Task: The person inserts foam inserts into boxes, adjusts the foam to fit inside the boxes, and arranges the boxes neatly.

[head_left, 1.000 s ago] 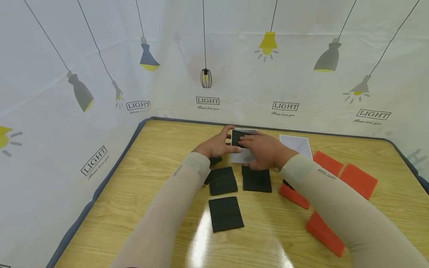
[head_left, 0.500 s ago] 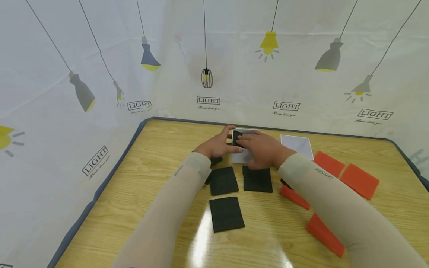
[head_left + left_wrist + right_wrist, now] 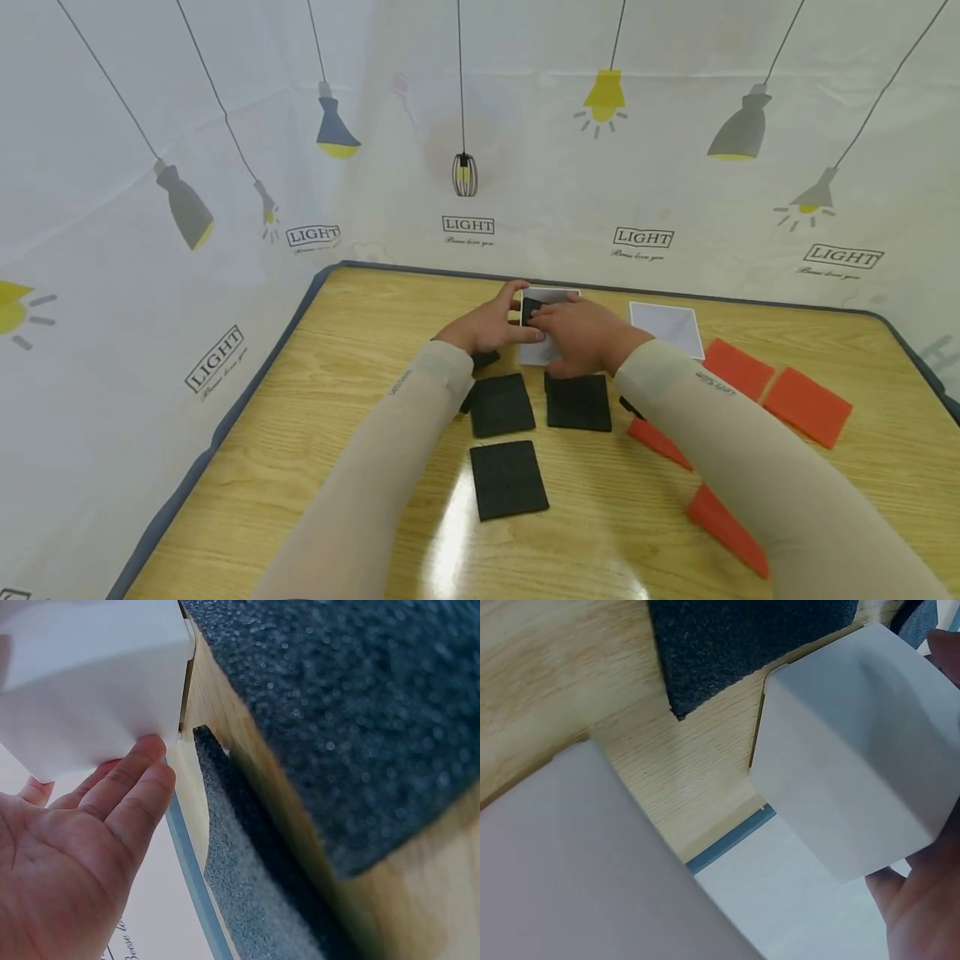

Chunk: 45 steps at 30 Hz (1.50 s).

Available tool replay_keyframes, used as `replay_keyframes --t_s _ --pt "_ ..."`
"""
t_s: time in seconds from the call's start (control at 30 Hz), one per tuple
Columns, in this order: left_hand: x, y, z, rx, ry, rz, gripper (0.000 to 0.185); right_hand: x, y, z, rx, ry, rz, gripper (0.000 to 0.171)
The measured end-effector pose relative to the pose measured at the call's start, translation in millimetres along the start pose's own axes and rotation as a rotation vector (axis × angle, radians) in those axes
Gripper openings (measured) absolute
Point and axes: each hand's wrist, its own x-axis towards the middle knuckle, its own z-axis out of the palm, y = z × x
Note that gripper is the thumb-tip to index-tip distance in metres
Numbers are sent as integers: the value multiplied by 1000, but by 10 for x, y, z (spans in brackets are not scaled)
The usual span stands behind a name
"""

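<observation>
The white box (image 3: 543, 333) stands at the far middle of the wooden table (image 3: 360, 333), with a black foam pad (image 3: 531, 308) showing in its open top. The left hand (image 3: 491, 327) braces the box's left wall: fingers curl against the side and the thumb hooks over the far rim, which keeps the light box from sliding. The right hand (image 3: 588, 333) lies over the top from the other side, fingers stretched flat across the pad, apparently pressing it down into the box; whether the fingertips pinch anything cannot be told. Just nearer than the grip lie three more black foam pads (image 3: 577, 402), laid flat within easy reach. To the right of the grip sit a second white box (image 3: 667, 327) and several orange foam pads (image 3: 806, 407), kept apart from the black ones.
</observation>
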Motion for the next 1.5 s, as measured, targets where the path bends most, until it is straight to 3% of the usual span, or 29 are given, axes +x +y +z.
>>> replay_keyframes --t_s 0.4,0.63,0.93,1.23,1.5 --pt "6 -6 2 -16 -5 -13 100 33 -26 -29 -4 -54 69 64" --pt "15 -5 -4 -18 -5 -8 102 -35 11 -25 41 39 36 66" --pt "-5 21 -6 2 3 -11 99 -262 18 -19 217 176 32 73" --pt "-8 22 2 7 10 -14 100 -489 -97 -54 401 254 47 77" --pt "13 19 5 59 11 -18 98 -647 -189 72 493 305 -44 77"
